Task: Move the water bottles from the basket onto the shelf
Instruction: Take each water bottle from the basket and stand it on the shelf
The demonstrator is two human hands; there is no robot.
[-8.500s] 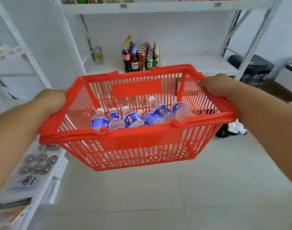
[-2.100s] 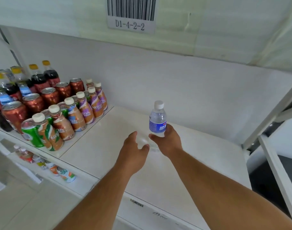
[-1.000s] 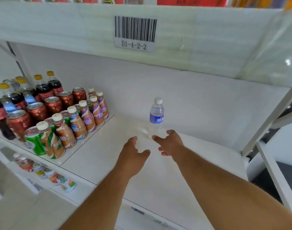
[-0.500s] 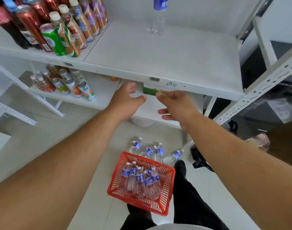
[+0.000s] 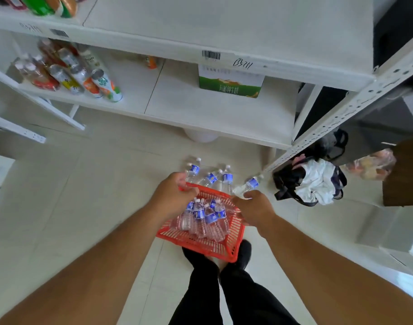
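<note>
Head view: both hands are reached down over the red basket [image 5: 202,242] at lower centre. The left hand [image 5: 171,200] and right hand [image 5: 256,209] are loosely spread, nothing held. One upright water bottle [image 5: 199,218] should be gripped by its middle before lifting to the shelf [image 5: 224,24].

The basket [image 5: 202,242] lay open from above. At its twelve o'clock, loose bottles [image 5: 211,178] crowded the floor; a dark bag [image 5: 308,181] blocked two o'clock. The shelf [image 5: 224,22] overhead had bare board right of the drinks [image 5: 50,4].
</note>
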